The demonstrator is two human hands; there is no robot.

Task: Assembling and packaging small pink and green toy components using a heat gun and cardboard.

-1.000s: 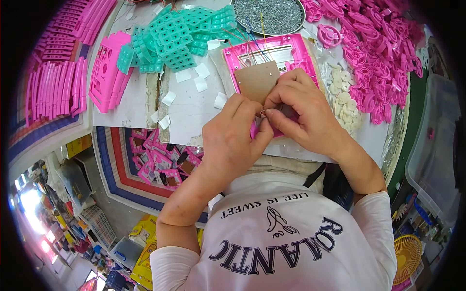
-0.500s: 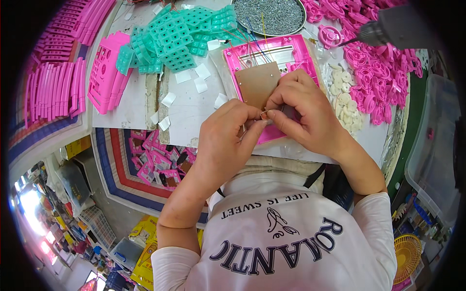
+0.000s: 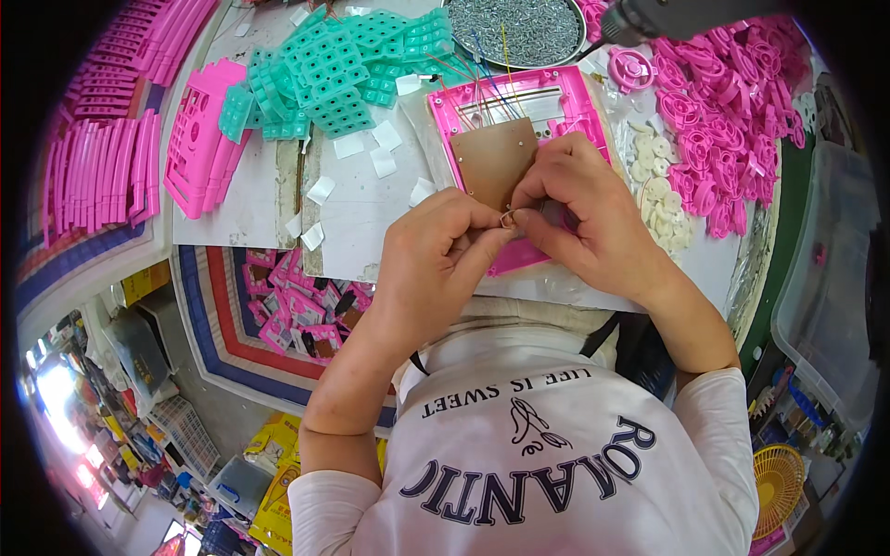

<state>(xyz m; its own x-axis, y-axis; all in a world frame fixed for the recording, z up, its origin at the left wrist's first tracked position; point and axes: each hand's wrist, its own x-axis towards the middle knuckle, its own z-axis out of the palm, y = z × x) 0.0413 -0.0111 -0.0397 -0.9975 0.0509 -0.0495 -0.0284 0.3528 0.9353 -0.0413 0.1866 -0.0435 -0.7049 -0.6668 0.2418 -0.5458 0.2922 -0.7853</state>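
Observation:
My left hand (image 3: pixel 440 255) and my right hand (image 3: pixel 584 218) meet fingertip to fingertip over the near end of a pink plastic housing (image 3: pixel 443 104). Pinched between them is a small copper-coloured piece (image 3: pixel 507 221), too small and too covered to name. Both hands have thumb and forefinger closed on it. Just beyond the fingertips, a brown circuit board (image 3: pixel 489 162) lies tilted on the housing, its right edge partly behind my right hand. Several thin coloured wires (image 3: pixel 505 69) stick up from beyond the board.
Teal rubber keypads (image 3: pixel 334 79) lie upper left, beside stacked pink panels (image 3: pixel 199 139). A round tray of screws (image 3: pixel 519 32) stands at the back. Pink rings (image 3: pixel 723 130) and white plastic parts (image 3: pixel 658 204) are at right. A grey powered screwdriver (image 3: pixel 640 20) hangs overhead. Pink assemblies (image 3: pixel 301 306) fill a striped bag lower left.
The grey screwdriver has swung left and toward the back, its tip now near the screw tray. My hands have shifted only slightly, still pinching the small piece.

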